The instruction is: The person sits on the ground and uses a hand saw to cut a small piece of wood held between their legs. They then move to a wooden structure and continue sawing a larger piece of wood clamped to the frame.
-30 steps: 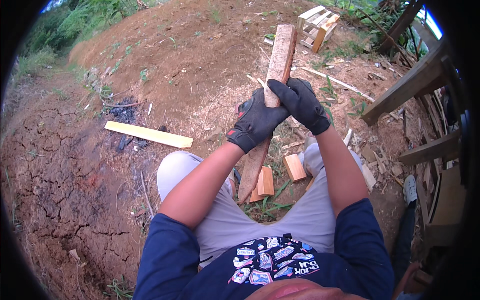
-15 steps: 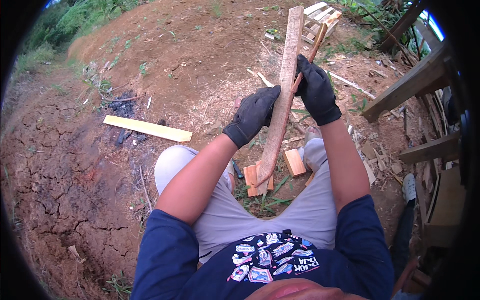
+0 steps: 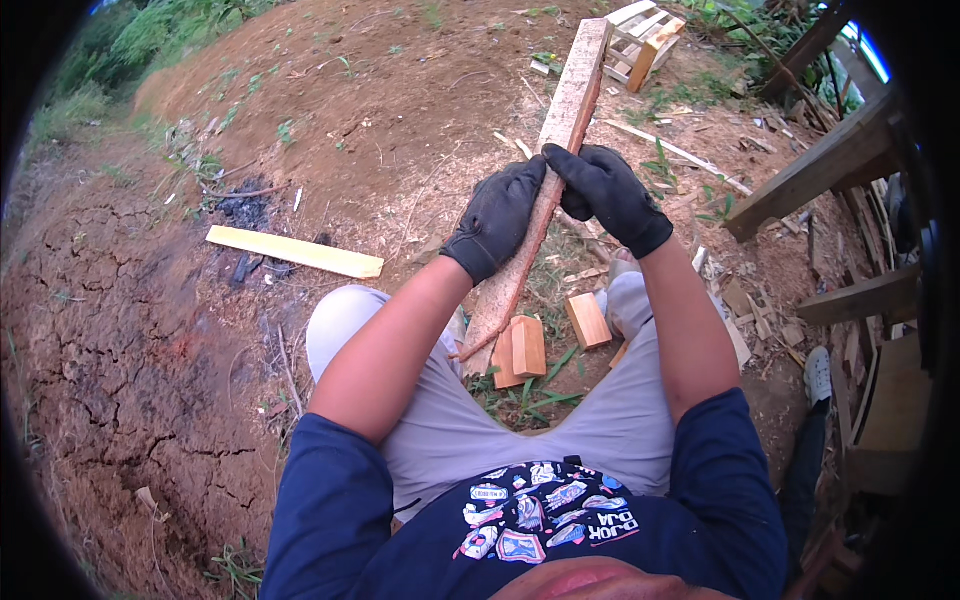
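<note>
A long rough wooden board (image 3: 578, 85) slants in front of me, its far end up and to the right, its near end low between my knees. Reddish-brown bark (image 3: 520, 275) runs along its right edge. My left hand (image 3: 497, 215), in a black glove, wraps the board's left side near the middle. On the opposite side, my gloved right hand (image 3: 612, 195) grips the bark edge, thumb on top; its other fingertips are partly hidden. Below the board, pale wood blocks (image 3: 528, 347) lie on the grass, and another wood block (image 3: 588, 320) is by my right foot.
A pale yellow plank (image 3: 295, 252) lies at left beside charred ground (image 3: 243, 208). A slatted wooden crate (image 3: 655, 50) stands at the far end. Wooden beams (image 3: 820, 175) jut in from the right, with a person's shoe (image 3: 818, 375) below them.
The board has tilted, its near end swinging left. My right hand has moved down and left, close to my left hand. The bark strip that stood apart at the top now lies against the board's edge.
</note>
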Action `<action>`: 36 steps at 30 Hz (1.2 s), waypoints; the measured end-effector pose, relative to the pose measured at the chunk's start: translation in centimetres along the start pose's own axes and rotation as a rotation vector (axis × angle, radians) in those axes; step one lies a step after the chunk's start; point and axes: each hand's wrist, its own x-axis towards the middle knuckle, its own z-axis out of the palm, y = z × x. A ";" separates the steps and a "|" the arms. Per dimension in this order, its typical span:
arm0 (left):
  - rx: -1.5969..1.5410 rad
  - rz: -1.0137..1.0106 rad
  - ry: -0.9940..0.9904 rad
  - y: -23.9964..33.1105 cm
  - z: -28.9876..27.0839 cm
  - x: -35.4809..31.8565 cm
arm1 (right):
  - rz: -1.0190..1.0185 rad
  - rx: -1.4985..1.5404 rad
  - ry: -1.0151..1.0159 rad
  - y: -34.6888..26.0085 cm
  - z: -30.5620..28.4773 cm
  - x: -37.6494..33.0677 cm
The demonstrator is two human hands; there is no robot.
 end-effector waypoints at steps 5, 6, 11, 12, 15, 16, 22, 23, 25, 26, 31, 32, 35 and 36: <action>-0.177 -0.116 0.020 1.8 -0.6 0.2 | -0.076 -0.099 0.005 -0.8 1.2 -0.3; -0.046 -0.051 0.065 0.9 -0.7 0.4 | -0.062 -0.166 0.001 -1.3 1.4 -0.3; 0.477 0.014 0.209 1.3 -0.2 0.2 | -0.143 -0.715 -0.108 -2.0 2.2 -0.7; 0.417 0.013 0.222 0.9 -0.1 0.4 | -0.232 -0.753 -0.167 -1.7 1.6 -0.7; 0.210 -0.011 0.272 -1.5 -0.8 1.7 | -0.178 -0.582 -0.192 -0.6 1.7 -0.3; 0.110 -0.034 0.283 -1.5 -1.1 2.1 | -0.069 -0.455 -0.180 -0.4 1.9 -0.2; -0.256 -0.288 0.206 0.7 -1.4 0.9 | 0.093 -0.003 -0.145 0.4 2.6 -0.3; -0.176 -0.239 0.243 -1.4 -2.0 1.9 | 0.135 0.048 -0.143 0.4 2.8 0.0; 0.014 -0.190 0.321 -2.9 -2.2 3.1 | 0.121 -0.327 -0.149 -0.1 3.3 -0.2; 0.132 -0.184 0.376 -2.7 -2.4 3.3 | 0.108 -0.514 -0.154 -0.7 3.7 -0.5; 0.561 0.073 0.420 -3.1 -2.8 3.4 | 0.023 -0.430 -0.231 0.2 4.8 -1.2; 0.403 0.022 0.410 -2.8 -2.8 3.3 | 0.012 -0.402 -0.213 0.6 4.9 -1.2; -0.047 0.027 0.277 -4.6 -4.5 4.1 | 0.019 -0.140 -0.234 1.8 5.6 -1.2; -0.160 0.013 0.241 -5.7 -5.0 4.2 | 0.056 0.064 -0.280 2.1 6.1 -1.3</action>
